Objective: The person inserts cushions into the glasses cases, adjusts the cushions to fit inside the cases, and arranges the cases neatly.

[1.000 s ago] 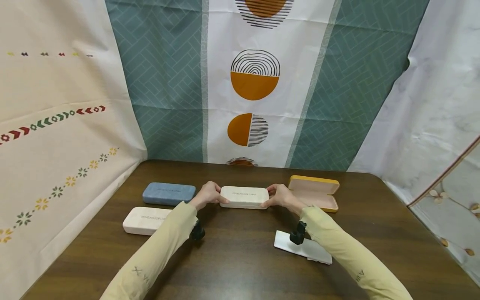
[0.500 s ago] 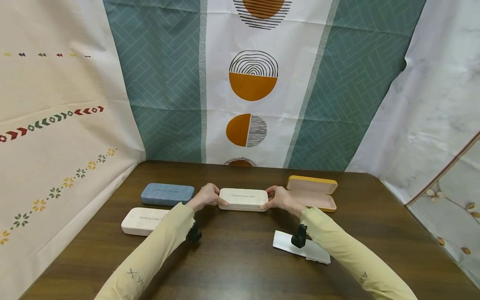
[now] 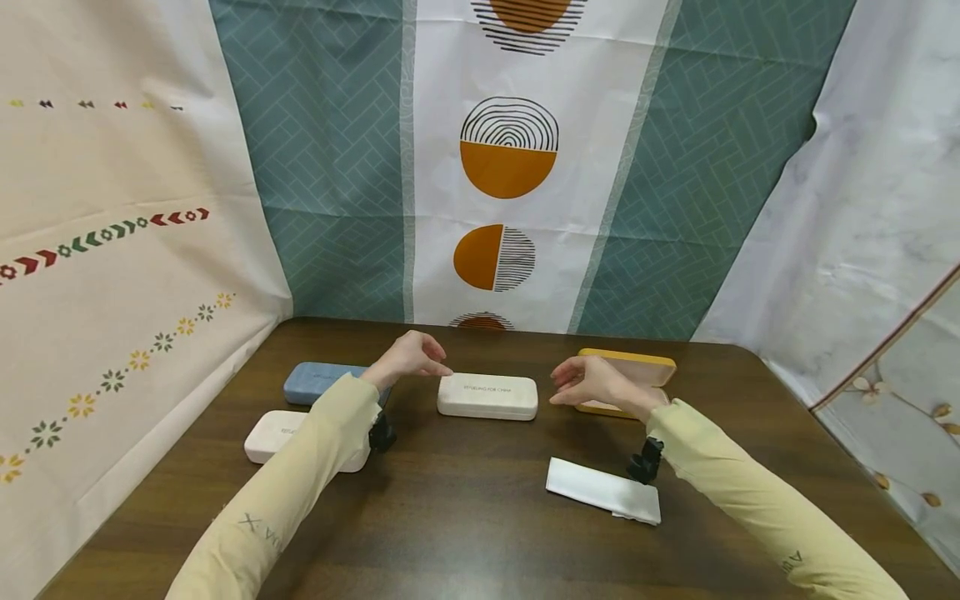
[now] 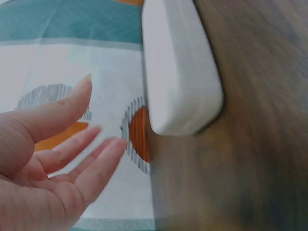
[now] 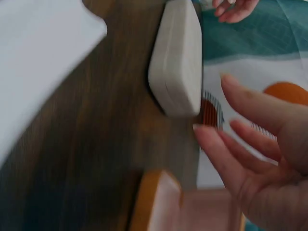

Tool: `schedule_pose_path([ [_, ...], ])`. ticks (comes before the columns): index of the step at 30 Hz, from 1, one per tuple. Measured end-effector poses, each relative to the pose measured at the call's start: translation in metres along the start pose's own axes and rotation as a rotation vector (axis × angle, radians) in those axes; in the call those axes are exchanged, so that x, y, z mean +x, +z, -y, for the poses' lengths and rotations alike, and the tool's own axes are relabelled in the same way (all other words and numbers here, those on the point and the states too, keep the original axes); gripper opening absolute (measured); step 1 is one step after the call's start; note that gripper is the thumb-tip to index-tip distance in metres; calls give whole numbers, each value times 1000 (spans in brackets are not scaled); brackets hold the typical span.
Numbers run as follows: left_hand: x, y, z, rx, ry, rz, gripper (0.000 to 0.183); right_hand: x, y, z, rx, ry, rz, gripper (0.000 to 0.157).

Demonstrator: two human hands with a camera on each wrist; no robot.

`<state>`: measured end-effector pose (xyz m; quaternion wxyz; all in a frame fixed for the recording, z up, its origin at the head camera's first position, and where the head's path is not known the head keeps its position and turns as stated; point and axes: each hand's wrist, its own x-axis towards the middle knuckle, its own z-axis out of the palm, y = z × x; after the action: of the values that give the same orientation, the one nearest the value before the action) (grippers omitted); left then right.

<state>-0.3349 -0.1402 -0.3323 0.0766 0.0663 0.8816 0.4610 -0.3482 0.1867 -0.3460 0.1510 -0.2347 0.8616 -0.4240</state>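
A closed white glasses case (image 3: 487,397) with small lettering on its lid lies near the middle of the table. My left hand (image 3: 411,356) hovers just off its left end, fingers relaxed and holding nothing. Off the other end, my right hand (image 3: 592,383) is lifted, thumb and fingers apart, in front of an open yellow case (image 3: 637,367) with a pale pink lining. In the left wrist view a gap shows between the fingers and the white case (image 4: 180,72). The right wrist view likewise shows the right hand (image 5: 260,154) apart from the case.
A blue glasses case (image 3: 315,382) and a second white case (image 3: 266,435) lie at the left, both partly hidden by the left arm. A folded white cloth (image 3: 600,490) lies front right. Patterned fabric (image 3: 506,167) hangs behind the table (image 3: 450,517).
Both hands have let go of the middle white case and moved apart from it, the left up and back, the right outward to the right. The case has stayed in place.
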Motion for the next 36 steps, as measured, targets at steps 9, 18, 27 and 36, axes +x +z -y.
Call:
schedule_pose_path([
  [9,10,37,-32,24,157,201,34,-33,-36,-26,69,-78,267,36],
  [18,14,81,-51,22,307,490,30,-54,-42,-50,107,-46,438,30],
  [27,14,133,-59,86,294,619,28,-69,-43,-60,14,-31,511,22],
  [36,11,165,-60,163,243,598,22,-84,-37,-61,-83,35,485,21],
])
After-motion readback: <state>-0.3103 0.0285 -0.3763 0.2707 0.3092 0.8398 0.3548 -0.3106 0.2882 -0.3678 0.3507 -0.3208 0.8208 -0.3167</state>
